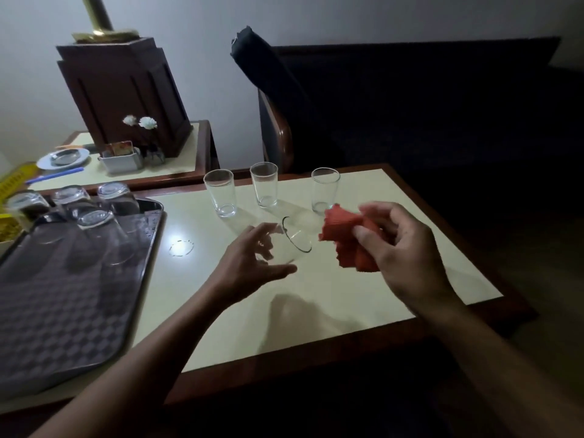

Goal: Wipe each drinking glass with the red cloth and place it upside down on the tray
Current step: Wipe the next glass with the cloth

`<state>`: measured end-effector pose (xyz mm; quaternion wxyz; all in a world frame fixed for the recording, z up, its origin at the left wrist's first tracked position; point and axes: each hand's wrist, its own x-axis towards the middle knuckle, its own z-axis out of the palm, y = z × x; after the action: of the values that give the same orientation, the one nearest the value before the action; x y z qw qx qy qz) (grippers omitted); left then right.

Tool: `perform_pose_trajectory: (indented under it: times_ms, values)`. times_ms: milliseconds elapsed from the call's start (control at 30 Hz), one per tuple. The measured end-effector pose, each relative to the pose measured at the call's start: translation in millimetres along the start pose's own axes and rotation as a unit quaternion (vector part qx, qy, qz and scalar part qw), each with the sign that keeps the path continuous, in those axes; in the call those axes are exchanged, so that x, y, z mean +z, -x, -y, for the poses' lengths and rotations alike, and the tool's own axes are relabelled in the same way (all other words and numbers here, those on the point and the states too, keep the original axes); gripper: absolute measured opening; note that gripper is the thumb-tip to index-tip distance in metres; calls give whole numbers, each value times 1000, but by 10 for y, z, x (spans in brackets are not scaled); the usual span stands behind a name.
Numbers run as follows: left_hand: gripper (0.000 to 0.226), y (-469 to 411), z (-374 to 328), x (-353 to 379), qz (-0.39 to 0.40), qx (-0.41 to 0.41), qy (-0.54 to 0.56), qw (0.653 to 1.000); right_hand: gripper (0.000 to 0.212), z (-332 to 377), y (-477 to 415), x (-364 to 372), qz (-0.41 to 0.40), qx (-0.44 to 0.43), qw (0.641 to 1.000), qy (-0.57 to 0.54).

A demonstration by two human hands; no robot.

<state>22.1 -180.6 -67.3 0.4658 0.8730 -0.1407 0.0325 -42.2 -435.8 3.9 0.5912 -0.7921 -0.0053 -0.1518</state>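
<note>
Roughly midway: four clear drinking glasses sit inverted on the dark checkered tray, left of the left hand, which grips a fifth glass tilted sideways. Right hand pinches the crumpled red cloth just beside its rim. Three upright glasses wait beyond both hands.

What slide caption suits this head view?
Left hand holds a tilted glass, right hand grips the red cloth; three upright glasses wait, inverted glasses sit on the tray.
</note>
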Motion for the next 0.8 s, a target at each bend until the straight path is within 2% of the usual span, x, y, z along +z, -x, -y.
perform_pose_trajectory:
  times_ms: [100,167,233,267,333,367,467,567,667,733,800]
  values:
    - [77,323,-165,-180,13,25,1,1000,27,135,123,181,11,-142,984,108]
    - [83,481,-257,-313,6,34,12,999,30,202,253,303,108,-203,957,175]
    - [85,622,-328,-467,2,33,10,999,44,288,371,345,234,-201,936,172]
    - [82,697,-352,-538,1,26,7,1000,53,339,410,337,272,-199,927,165]
    - [75,865,-379,-646,9,5,8,1000,63,432,459,286,314,-191,918,148]
    - [74,952,-390,-688,14,-3,12,1000,60,485,477,260,325,-179,919,129]
    - [72,1244,-468,-804,30,-18,38,999,38,583,587,284,292,-200,930,97]
    - [77,1507,-613,-949,46,-33,85,995,33,626,732,354,207,-190,957,68]
    - [80,1716,-770,-976,4,-51,116,992,19,658,883,397,223,-162,959,64]
    - [81,1827,-821,-947,-39,-109,185,976,19,670,1001,414,207,-230,949,61]
    - [82,1920,-871,-920,-26,-196,349,916,18,685,1107,415,168,-362,912,92]
